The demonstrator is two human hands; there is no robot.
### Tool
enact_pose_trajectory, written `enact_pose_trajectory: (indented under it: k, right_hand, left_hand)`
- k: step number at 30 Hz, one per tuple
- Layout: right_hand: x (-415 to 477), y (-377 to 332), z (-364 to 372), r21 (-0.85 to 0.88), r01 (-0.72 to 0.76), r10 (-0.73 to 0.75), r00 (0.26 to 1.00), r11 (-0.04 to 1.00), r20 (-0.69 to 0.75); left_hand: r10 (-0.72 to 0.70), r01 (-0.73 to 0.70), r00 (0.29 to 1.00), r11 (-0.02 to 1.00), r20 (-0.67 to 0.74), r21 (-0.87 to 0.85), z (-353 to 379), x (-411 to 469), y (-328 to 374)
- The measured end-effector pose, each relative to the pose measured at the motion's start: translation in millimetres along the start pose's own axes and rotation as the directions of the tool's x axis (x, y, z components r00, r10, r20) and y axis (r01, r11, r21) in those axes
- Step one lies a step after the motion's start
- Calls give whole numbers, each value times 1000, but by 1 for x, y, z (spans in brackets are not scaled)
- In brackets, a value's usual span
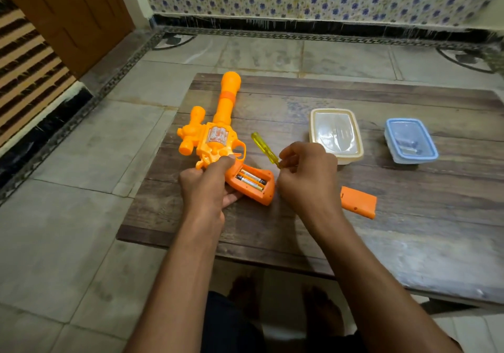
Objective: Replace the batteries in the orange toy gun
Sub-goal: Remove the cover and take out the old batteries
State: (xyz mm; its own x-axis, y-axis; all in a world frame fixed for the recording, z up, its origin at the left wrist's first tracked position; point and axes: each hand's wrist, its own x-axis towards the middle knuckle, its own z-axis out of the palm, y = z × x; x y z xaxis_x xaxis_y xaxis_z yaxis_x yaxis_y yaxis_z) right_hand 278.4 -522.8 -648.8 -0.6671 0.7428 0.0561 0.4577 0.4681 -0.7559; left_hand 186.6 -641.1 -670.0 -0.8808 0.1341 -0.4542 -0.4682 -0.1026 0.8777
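gun [215, 140] lies by the table's [354, 243] left edge, barrel toward the far edge. the grip compartment faces up, open, with batteries [251, 179] seated inside. left hand [207, 186] curls round the grip, apparently to steady it. right hand [305, 178], fingers curled, pinches the screwdriver [264, 148] low on its handle, likely to pry the cells out. cover [358, 201] lies right of the hands, out of the way.

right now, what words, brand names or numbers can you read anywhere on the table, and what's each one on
No text here can be read.
On the batteries in the open grip of the orange toy gun: printed wrappers, too small and blurred to read.
On the sticker on the gun's cylinder: some print, blurred.
On the yellow screwdriver, orange cover, cream container and blue container: no marking shows.
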Motion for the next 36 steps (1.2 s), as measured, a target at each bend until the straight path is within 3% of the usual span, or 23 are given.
enact_pose_trajectory:
  k: [2, 5, 10, 13, 16, 18, 23, 36]
  right_hand:
    - [-3, 4, -5, 242, -79, 75, 997, 967, 24]
    - [-6, 9, -14, 602, -206, 145, 978, 771, 150]
    - [-8, 9, -25, 829, -231, 51, 970, 510, 239]
    - [-6, 10, -25, 789, -103, -28, 988, 605, 150]
    - [-3, 12, -20, 616, 70, -107, 994, 785, 23]
    - [-2, 16, -16, 534, 139, -157, 988, 834, -12]
    - [7, 17, -4, 497, 284, -268, 958, 820, -105]
    - [13, 9, 22, 462, 386, -358, 921, 798, -152]
  left_hand:
    - [2, -2, 1000, 1000, 4, -3, 1, 0, 0]
    - [3, -3, 1000, 1000, 15, -3, 3, 0, -1]
    - [1, -1, 1000, 1000, 20, 9, 7, -3, -3]
    - [1, -1, 1000, 1000, 24, 9, 9, -4, -4]
    - [-1, 1, 1000, 1000, 22, 13, 10, -5, -4]
    - [0, -1, 1000, 1000, 21, 17, 10, -5, -4]
    - [-5, 5, 1000, 1000, 18, 17, 10, -5, -4]
    - [0, -1, 998, 1000, 57, 13, 10, -8, -2]
